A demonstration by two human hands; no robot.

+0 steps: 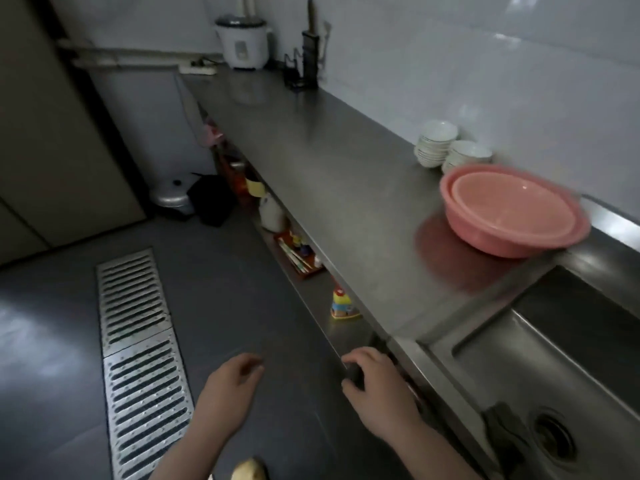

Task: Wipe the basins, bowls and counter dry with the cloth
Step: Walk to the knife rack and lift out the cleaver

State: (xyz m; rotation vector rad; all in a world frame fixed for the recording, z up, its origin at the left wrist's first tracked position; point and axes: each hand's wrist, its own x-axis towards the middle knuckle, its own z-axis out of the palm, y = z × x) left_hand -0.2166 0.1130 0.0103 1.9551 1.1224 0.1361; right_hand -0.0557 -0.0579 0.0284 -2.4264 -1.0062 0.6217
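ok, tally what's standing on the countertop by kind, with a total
Pink basins: 2, nested one inside the other
Stacks of white bowls: 2, second stack (bowls per stack too small to count)
Rice cooker: 1
Knife rack: 1
Total: 6

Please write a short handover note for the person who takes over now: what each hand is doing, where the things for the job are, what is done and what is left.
Left hand: loosely curled, holds nothing, over the floor.
Right hand: at the counter's front edge, fingers curled; whether it grips anything is unclear.
Pink basins: nested on the counter, beside the sink.
White bowls: two stacks against the wall, behind the basins.
A dark thing near the sink drain may be the cloth.
Done: cannot tell what has been wiped.
Left: take the cloth, wipe basins, bowls, counter.
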